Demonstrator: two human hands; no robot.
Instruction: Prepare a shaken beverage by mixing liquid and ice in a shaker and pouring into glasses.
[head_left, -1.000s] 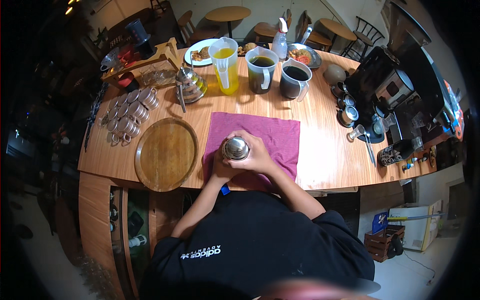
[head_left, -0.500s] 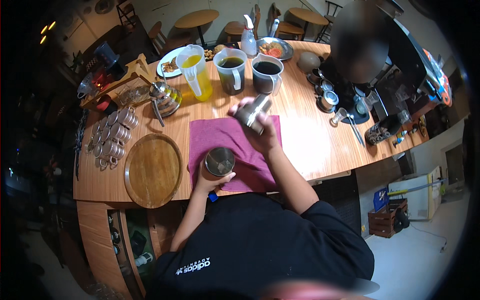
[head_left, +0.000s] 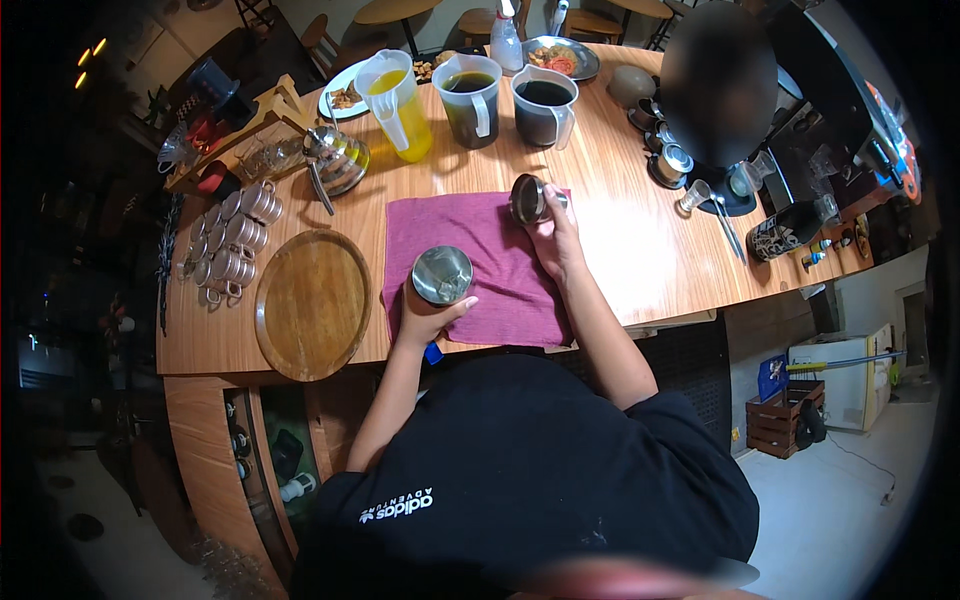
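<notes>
My left hand (head_left: 430, 318) is wrapped round a metal shaker cup (head_left: 443, 276), which stands open-mouthed over the purple cloth (head_left: 500, 290). Something clear, perhaps ice, shows inside it. My right hand (head_left: 556, 235) grips the metal shaker top (head_left: 530, 200) near the cloth's upper right corner, its dark open end turned to the left. Cup and top are apart. Beyond the cloth stand a jug of yellow liquid (head_left: 405, 125), a jug of dark greenish liquid (head_left: 472, 115) and a jug of nearly black liquid (head_left: 545, 110).
A round wooden tray (head_left: 313, 305) lies left of the cloth, with stacked copper-coloured mugs (head_left: 235, 240) beyond. A metal gooseneck kettle (head_left: 338, 165) stands behind the tray. At right are small metal coffee drippers (head_left: 675, 163), a little glass (head_left: 694, 198) and a dark bottle (head_left: 785, 232).
My right hand has turned the shaker top so its open end shows, and shifted it slightly right. The left hand still holds the cup. The whole view has shifted a little.
</notes>
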